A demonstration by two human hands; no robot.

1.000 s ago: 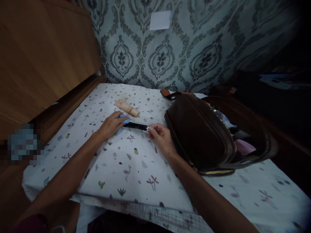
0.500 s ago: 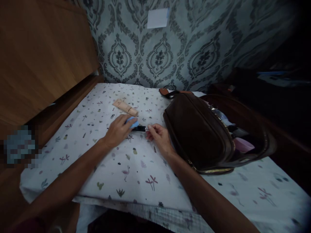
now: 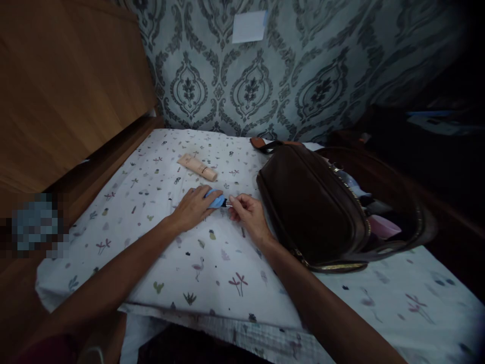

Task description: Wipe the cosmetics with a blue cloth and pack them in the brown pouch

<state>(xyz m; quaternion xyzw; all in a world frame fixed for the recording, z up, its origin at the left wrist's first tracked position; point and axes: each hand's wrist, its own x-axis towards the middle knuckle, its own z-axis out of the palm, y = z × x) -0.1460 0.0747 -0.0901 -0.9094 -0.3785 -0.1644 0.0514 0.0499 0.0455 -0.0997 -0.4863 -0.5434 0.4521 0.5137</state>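
My left hand [image 3: 194,208] is closed around a small light blue piece [image 3: 216,199], a cloth or sponge by its look. That piece lies against a slim black stick with a shiny end [image 3: 226,202], mostly covered now. With thumb and fingertips my right hand [image 3: 247,212] pinches the stick's shiny right end. Both hands are low over the patterned cloth, close together. Just beyond my left hand a beige squeeze tube [image 3: 197,167] lies on its side. To the right of my right hand rests a dark brown leather bag [image 3: 303,197].
A white cloth printed with flamingos and plants [image 3: 159,268] covers the table. The bag's zip is open, showing a pink item [image 3: 384,226] inside. A wooden cabinet [image 3: 71,76] stands at left, and a patterned wall [image 3: 250,86] rises behind.
My left hand and the blue piece have slid right along the black stick toward my right hand, covering more of it. My right hand keeps its pinch. The view has shifted slightly.
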